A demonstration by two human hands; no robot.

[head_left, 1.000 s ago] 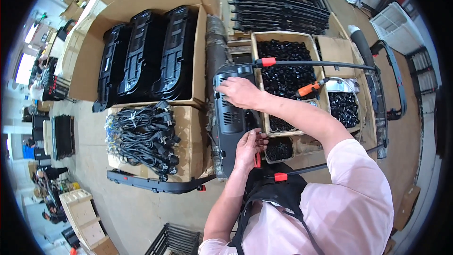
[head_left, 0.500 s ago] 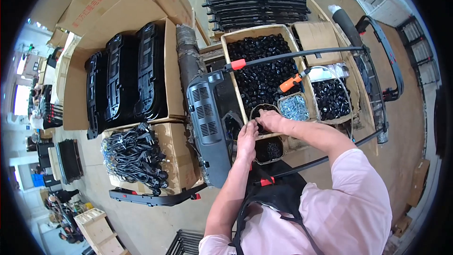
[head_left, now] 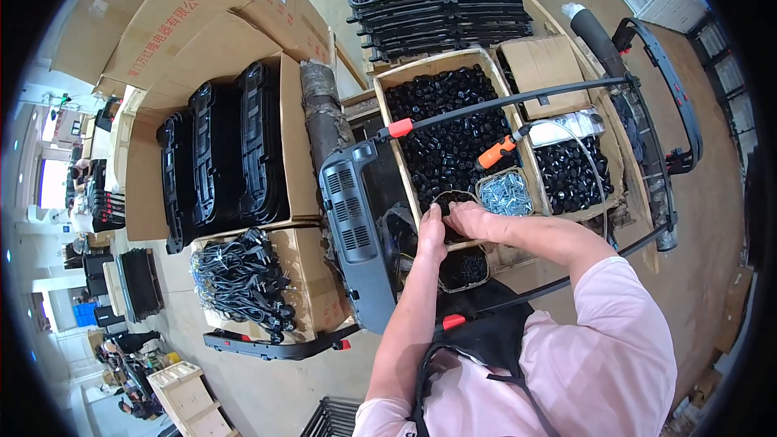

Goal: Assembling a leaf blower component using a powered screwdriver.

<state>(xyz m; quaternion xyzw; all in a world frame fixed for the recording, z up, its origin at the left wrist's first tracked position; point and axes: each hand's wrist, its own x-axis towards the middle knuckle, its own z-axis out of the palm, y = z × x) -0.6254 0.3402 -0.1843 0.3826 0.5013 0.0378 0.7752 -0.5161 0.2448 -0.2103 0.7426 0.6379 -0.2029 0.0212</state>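
Note:
My right hand [head_left: 468,221] reaches into a small round bin [head_left: 454,197] of dark small parts, its fingers bent and their tips hidden. Right beside it, my left hand [head_left: 431,233] is at the bin's left edge with fingers drawn together; what it holds, if anything, is too small to make out. A tub of silver screws [head_left: 506,193] sits just right of my right hand. Below my hands is another tub with small black screws [head_left: 464,268]. An orange power screwdriver [head_left: 496,152] with a cable lies above the silver screws.
A black tubular frame [head_left: 502,100] with a grey vented housing [head_left: 350,209] spans the work area around my arms. Beneath it are a large box of black knobs [head_left: 445,125] and a smaller box of knobs [head_left: 566,171]. Bundled cables [head_left: 243,279] lie on a carton at left.
My right hand has shifted slightly right and down in the bin. My left hand has moved a little to the right, and the view has shifted slightly.

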